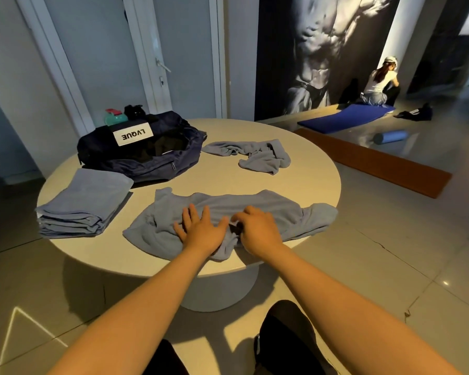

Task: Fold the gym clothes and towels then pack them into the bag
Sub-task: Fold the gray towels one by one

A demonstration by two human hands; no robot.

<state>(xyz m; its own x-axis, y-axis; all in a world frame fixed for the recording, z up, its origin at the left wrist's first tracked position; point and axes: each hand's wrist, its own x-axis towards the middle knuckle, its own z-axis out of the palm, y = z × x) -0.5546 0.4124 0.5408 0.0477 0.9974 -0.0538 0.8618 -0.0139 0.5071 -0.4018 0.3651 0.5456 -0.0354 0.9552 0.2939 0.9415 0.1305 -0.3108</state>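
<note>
- A round tabletop carries the whole job, offering a flat surface for folding.
- The navy bag sits unzipped at the far left, mouth gaping, apparently ready for packing.
- A blue towel lies rumpled along the near edge, within easy reach.
- A folded stack waits just beside the bag; a crumpled towel lies apart, not yet folded.
- The left grip, released and flat, pins the cloth; the right grip pinches a fold, seemingly to straighten it.
</note>
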